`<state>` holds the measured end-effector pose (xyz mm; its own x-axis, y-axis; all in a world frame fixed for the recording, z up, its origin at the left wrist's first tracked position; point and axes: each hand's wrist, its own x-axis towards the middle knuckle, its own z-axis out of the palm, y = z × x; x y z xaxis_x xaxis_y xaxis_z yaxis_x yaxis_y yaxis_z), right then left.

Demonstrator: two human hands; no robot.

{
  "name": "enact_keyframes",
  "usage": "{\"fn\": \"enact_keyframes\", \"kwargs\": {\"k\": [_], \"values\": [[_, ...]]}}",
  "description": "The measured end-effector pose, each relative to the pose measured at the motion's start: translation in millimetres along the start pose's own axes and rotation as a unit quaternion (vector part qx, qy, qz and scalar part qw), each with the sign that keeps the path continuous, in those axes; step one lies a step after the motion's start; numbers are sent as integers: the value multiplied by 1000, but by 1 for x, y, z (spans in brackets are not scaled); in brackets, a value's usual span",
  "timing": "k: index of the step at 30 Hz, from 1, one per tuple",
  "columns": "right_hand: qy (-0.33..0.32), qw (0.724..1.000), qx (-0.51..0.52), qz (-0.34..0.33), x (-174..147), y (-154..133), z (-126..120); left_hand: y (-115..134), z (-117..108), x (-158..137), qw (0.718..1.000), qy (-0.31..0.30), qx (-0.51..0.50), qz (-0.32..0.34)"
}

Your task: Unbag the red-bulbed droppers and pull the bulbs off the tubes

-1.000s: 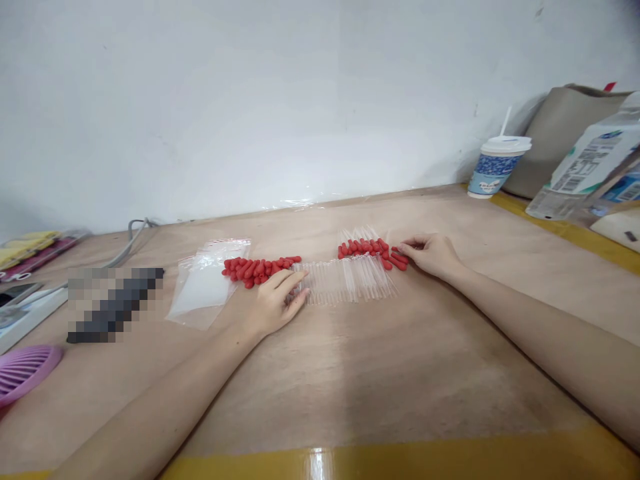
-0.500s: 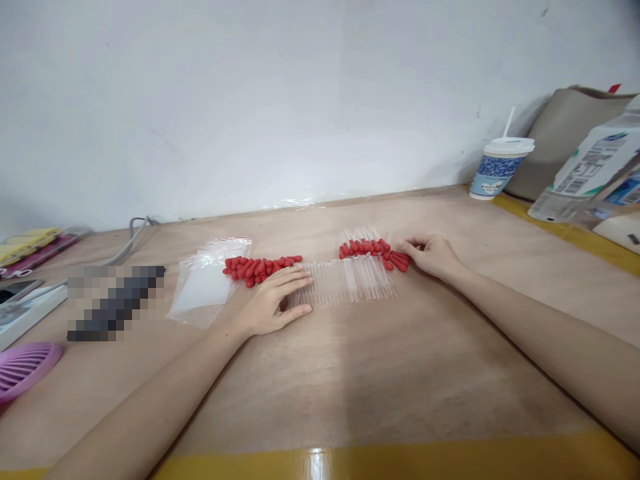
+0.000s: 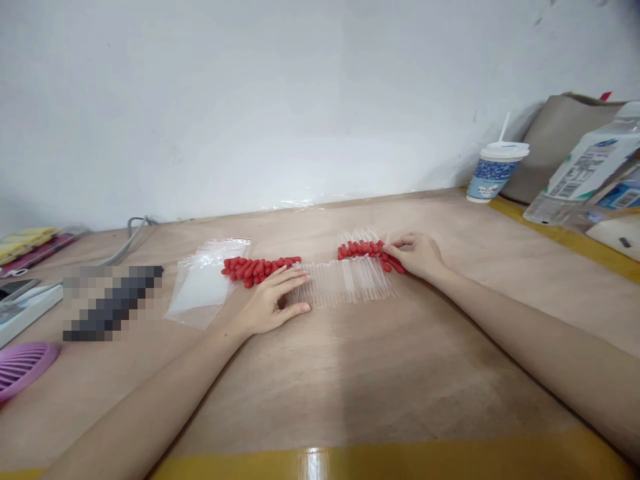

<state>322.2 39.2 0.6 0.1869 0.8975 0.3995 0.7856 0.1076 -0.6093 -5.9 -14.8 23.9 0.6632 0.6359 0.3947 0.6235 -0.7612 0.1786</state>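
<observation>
My left hand [image 3: 277, 298] lies with spread fingers over the left end of a row of clear, thin tubes [image 3: 327, 283]. Behind it is a heap of loose red rubber bulbs [image 3: 255, 270]. Farther right, droppers with red bulbs [image 3: 357, 249] lie side by side, their clear tips pointing to the wall. My right hand [image 3: 417, 255] is at the right end of these droppers, thumb and fingertips pinched together on what looks like a dropper. The exact grip is partly hidden. A few red bulbs [image 3: 394, 264] show just below its fingertips.
Clear zip bags [image 3: 205, 287] lie left of the heap. Farther left are a blurred dark object [image 3: 120, 303], a pink fan-like grille [image 3: 25, 369] and a grey cable [image 3: 125, 247]. A paper cup [image 3: 495, 175], a plastic bottle [image 3: 583, 177] and a grey bag [image 3: 543, 143] stand at the back right.
My right hand has moved a little left, its fingertips now at the end of the dropper row. The left hand stays on the tubes. The view has shifted slightly.
</observation>
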Motion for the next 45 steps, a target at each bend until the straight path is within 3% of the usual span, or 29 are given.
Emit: {"fn": "enact_keyframes", "kwargs": {"k": [7,11,15,25,34,45], "values": [[83,991,103,-4,-6,4,2,2,3,-1,998,66,12,20],[111,980,105,-124,-19,-2,-1,-1,9,0,987,146,59,29],[72,962,86,-249,-36,-15,-3,3,15,3,971,202,116,55],[15,923,76,-376,-61,-39,-4,24,23,19,960,175,181,124],[3,916,24,-400,-68,-49,-1,23,26,21,959,169,155,164],[12,891,-32,-453,-76,-67,4,29,25,22,944,152,200,214]]}}
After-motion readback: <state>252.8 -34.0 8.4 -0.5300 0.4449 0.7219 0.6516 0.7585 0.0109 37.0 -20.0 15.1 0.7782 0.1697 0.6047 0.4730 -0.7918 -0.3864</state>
